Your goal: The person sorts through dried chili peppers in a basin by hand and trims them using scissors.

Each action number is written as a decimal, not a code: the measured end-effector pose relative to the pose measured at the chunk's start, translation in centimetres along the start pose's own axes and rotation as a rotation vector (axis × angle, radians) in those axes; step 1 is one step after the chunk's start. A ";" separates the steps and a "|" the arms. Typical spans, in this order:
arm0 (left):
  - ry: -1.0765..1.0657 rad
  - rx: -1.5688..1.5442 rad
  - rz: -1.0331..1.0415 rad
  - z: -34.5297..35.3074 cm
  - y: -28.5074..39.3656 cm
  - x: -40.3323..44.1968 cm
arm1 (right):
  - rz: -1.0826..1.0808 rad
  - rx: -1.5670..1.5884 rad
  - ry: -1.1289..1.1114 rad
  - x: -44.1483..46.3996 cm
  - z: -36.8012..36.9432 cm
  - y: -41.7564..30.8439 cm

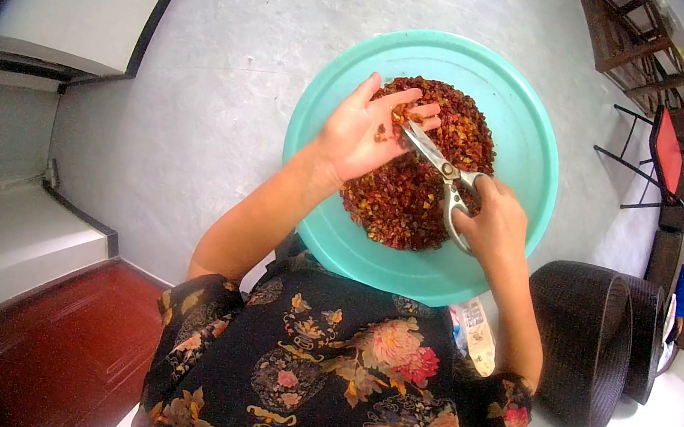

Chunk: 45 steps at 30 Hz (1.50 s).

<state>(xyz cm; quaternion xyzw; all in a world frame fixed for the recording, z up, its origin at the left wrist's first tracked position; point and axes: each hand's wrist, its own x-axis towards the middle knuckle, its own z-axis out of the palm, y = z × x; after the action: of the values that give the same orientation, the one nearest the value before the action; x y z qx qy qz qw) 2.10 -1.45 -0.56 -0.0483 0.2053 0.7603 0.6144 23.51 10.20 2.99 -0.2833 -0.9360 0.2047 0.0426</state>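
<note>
My left hand [361,134] is palm up over the basin with its fingers spread. Several small reddish-brown dried pieces [400,114] lie on its palm and fingers. My right hand [495,229] grips the handles of a pair of metal scissors [449,172], whose blades point toward the left palm, their tips by the pieces there. Below both hands, a wide turquoise plastic basin [335,66] holds a heap of chopped dried red-brown pieces, possibly chillies [402,213]. The left hand and the scissors cover part of the heap.
Dark woven chairs [573,330] stand at the right, with a red folding chair [667,157] behind them. A wooden rack [639,54] is at the upper right. At the left are a white ledge [19,240] and a red floor panel [65,350].
</note>
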 end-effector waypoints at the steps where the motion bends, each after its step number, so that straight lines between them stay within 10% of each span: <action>1: 0.000 0.000 0.000 0.0 0.0 0.0 | -0.004 -0.017 -0.024 0.0 0.1 0.2; 34: 0.002 0.285 0.067 0.7 0.3 -0.5 | 0.027 0.079 -0.082 -0.2 0.4 0.8; 43: 0.036 0.588 0.233 0.7 0.6 -0.5 | 0.126 0.081 0.061 -0.1 0.6 0.8; 45: 0.013 1.099 0.416 1.6 0.6 -1.1 | 0.134 0.111 0.095 -0.1 0.6 0.9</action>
<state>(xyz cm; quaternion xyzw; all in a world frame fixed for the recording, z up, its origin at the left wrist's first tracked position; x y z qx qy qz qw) 2.05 -1.96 1.36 0.3141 0.5783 0.6466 0.3858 23.96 10.59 2.06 -0.3517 -0.8991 0.2450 0.0889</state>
